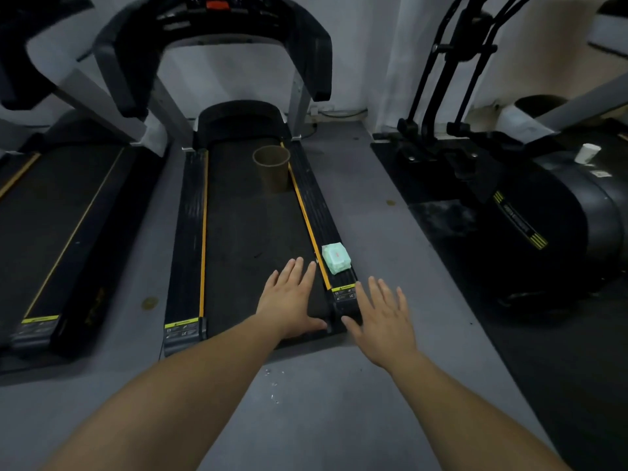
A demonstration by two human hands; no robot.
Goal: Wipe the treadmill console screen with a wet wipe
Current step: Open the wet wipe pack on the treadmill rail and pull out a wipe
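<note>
A pale green pack of wet wipes [335, 258] lies on the right side rail of the middle treadmill [251, 232], near its rear end. The treadmill console [217, 8] is at the top of the frame, dark, with a red patch; its screen is barely in view. My left hand [289, 300] is stretched out flat with straight fingers over the belt's rear end, just left of the pack. My right hand [382, 317] is spread open over the grey floor, right of the rail and below the pack. Neither hand holds anything.
A brown paper cup [272, 168] stands on the belt further up, beside the right rail. Another treadmill [61, 232] stands to the left. A black elliptical machine [526, 215] with a white cup [587, 154] on it is at the right. Grey floor [373, 198] runs between them.
</note>
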